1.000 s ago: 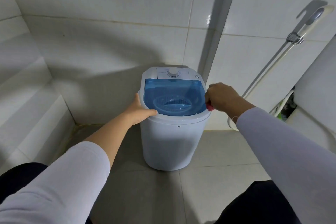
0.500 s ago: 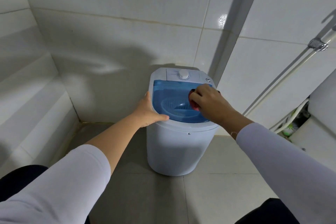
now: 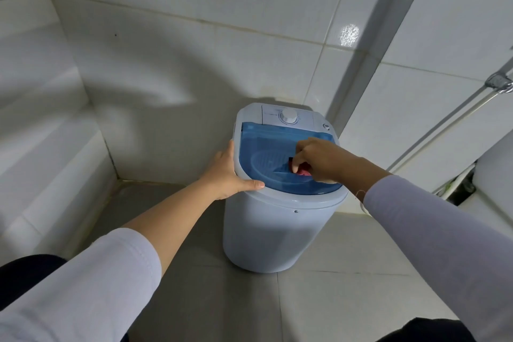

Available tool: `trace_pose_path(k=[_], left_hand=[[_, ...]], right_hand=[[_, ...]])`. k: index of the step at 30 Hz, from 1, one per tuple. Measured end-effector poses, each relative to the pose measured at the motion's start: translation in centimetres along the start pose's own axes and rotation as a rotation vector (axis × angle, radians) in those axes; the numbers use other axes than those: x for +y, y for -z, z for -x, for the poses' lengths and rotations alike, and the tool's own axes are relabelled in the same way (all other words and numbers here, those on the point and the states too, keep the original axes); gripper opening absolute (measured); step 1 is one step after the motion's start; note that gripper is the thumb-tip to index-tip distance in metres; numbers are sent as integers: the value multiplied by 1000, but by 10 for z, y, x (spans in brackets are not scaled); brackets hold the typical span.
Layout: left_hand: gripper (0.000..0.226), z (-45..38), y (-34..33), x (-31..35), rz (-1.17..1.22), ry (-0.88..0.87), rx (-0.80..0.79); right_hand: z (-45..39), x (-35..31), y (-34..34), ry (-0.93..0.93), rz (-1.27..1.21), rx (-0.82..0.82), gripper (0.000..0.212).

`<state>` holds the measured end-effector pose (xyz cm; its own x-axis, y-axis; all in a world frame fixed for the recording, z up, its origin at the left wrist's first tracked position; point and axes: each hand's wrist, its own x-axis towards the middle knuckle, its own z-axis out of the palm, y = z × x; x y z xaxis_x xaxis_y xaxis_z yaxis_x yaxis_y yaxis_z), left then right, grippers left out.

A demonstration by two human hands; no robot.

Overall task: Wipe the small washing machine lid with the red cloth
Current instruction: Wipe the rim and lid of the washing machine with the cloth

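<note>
Right hand (image 3: 322, 159), gripping red cloth (image 3: 304, 171), has shifted nearer across the blue lid (image 3: 266, 153); left hand (image 3: 230, 172) still grasps the washing machine (image 3: 266, 230) rim

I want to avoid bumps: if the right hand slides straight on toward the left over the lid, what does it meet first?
Probably bare blue lid, then the white rim, where the left hand grips. Right hand holds the red cloth.

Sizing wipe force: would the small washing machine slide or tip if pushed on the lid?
Probably light: the washing machine looks like a thin plastic tub. On smooth floor tile it may slide. The left hand grips its rim, apparently bracing it while the right hand wipes.
</note>
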<state>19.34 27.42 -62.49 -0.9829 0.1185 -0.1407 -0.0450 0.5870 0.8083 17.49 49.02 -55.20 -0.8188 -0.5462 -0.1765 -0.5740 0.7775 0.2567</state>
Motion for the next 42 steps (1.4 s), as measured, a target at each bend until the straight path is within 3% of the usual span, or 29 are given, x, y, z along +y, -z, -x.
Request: trace_pose_path(k=[5,9,14,20,26,35,42], left_hand=[[129,-1,0,-5,-46,-8,5],[128,-3,1,-6,-60,-19,-8],[121,-1,0,-3,-99,-22,-21],[116,2,0,-2,-139,-29,-22],[135,-2,1,-6,-163,3,-11],[136,-2,3,-5,-212,23,3],[129,-5,-1,-10,-222,7,-12]], right_hand=[[-15,-10,9,108,174,-39,27],[-24,-18,13,59,109,-58,38],[-36,-22,15,50,72,-83,24],[-31,-16,12,-48,-161,-26,29],[-21,-10,12,-96,-224,-90,35],[-30,-19,22,-121,181,-224,37],[-25,-28,13,-25,293,-117,35]])
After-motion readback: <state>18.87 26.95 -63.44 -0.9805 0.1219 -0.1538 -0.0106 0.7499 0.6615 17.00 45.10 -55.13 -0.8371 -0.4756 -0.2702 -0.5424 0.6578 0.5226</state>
